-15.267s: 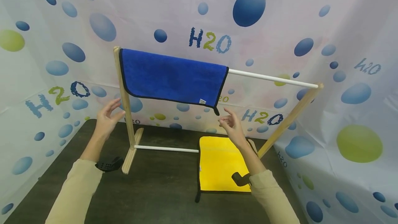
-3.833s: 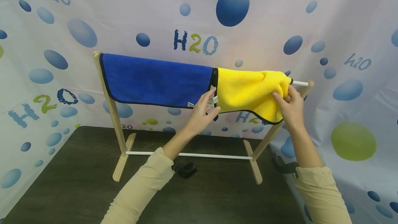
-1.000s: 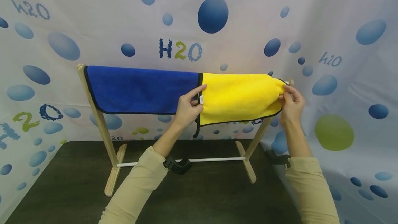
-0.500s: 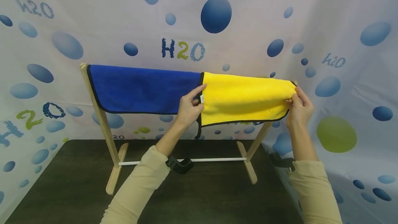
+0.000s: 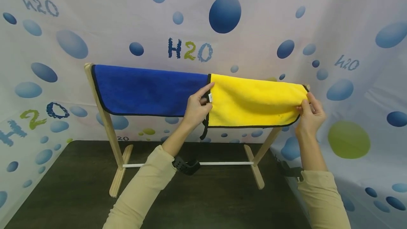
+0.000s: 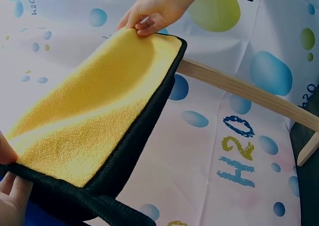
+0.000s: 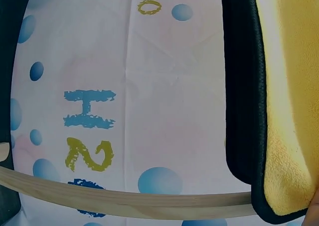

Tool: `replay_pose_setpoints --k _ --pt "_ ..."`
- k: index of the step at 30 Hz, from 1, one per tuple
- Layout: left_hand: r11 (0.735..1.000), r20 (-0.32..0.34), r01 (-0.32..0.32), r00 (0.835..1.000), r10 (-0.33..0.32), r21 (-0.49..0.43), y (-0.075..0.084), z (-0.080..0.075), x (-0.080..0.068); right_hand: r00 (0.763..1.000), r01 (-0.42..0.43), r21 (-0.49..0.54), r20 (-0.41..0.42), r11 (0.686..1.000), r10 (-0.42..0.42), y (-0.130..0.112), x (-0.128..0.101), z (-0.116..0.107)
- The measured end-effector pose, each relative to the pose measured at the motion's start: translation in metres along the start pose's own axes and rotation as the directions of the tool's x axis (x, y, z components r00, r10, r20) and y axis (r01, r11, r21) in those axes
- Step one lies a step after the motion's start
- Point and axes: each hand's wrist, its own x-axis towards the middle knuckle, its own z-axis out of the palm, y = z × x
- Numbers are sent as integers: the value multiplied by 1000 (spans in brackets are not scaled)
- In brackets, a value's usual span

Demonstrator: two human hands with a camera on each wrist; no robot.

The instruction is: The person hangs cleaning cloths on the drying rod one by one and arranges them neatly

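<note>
From my seat at the far end of the link I see the yellow towel (image 5: 254,101) draped over the top bar of a wooden drying rack (image 5: 105,123), hanging flat with its black-trimmed lower edge level above the dark table (image 5: 79,193). My left hand (image 5: 197,107) sits at the towel's left border, where yellow meets the blue towel (image 5: 149,89) hung just beside it on the same bar; the thumb and curled fingers pinch that black edging near a small white label. In the left wrist view the thumb (image 6: 6,151) presses onto the yellow pile at the near corner (only the tip shows there), with the other fingers tucked under the trim. My right hand (image 5: 311,114) is at the opposite end, close to the rack's right post, and its fingers are bent round the towel's right edge, nipping it between thumb and fingertips; the left wrist camera catches that same hand (image 6: 154,9) gripping the far corner from above. The right wrist view shows mostly the black border and yellow nap (image 7: 294,101) close up, with a slanted wooden leg (image 7: 124,201) crossing below against the bubble-printed backdrop (image 5: 222,13). The two towels touch or nearly touch along their inner edges; I cannot tell which.
</note>
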Motion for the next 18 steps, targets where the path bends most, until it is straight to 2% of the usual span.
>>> replay_pose_setpoints --k 7,13,18 --pt "1000 1 10 1000 -10 -3 1 1 1 993 112 -110 35 988 -108 11 -3 -8" --pt "1000 7 9 1000 -9 6 -2 0 1 992 116 -167 70 979 -105 23 -6 -17" --pt "999 21 32 999 -32 7 -5 0 2 993 104 -229 83 968 -87 26 -8 -24"
